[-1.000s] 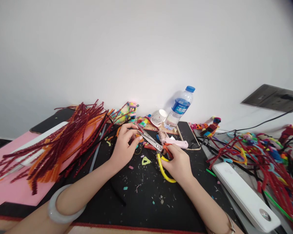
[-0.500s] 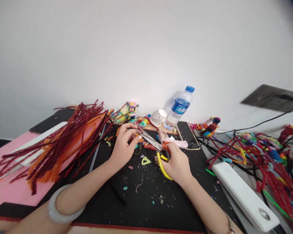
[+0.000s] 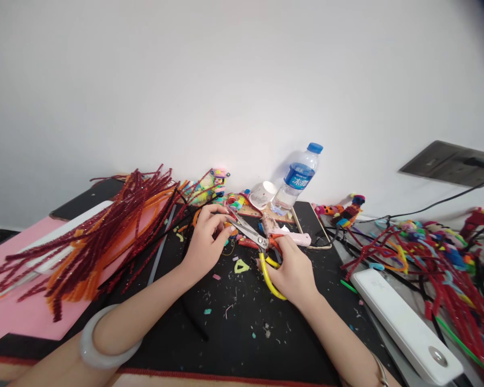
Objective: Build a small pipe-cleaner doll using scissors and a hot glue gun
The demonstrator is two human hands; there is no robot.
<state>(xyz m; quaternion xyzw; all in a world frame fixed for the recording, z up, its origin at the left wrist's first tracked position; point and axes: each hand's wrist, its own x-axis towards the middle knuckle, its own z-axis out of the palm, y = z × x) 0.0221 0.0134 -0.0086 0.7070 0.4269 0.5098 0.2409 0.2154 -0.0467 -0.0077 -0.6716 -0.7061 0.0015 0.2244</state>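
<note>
My right hand [image 3: 293, 269] is wrapped round the yellow handles of a pair of scissors [image 3: 250, 234]. The metal blades point up and left, slightly parted, with their tips by the fingers of my left hand [image 3: 208, 236]. That hand is curled, its thumb and fingertips drawn together beside the blades; a bit of dark red shows at the tips, but what it grips is too small to make out. Behind the scissors lies a pale pink glue gun [image 3: 296, 237]. Small scraps and a yellow-green cut piece [image 3: 241, 266] lie on the black mat [image 3: 234, 344] below my hands.
Red and orange pipe cleaners [image 3: 100, 242] are heaped at the left on a pink sheet [image 3: 0, 317]. A water bottle [image 3: 300, 180] and a tipped paper cup [image 3: 263, 194] stand at the back. At the right are a white power bank [image 3: 407, 325], cables and a pipe-cleaner tangle [image 3: 447, 290].
Both hands and the scissors hold nearly the same position. Only a very slight shift of the whole view shows.
</note>
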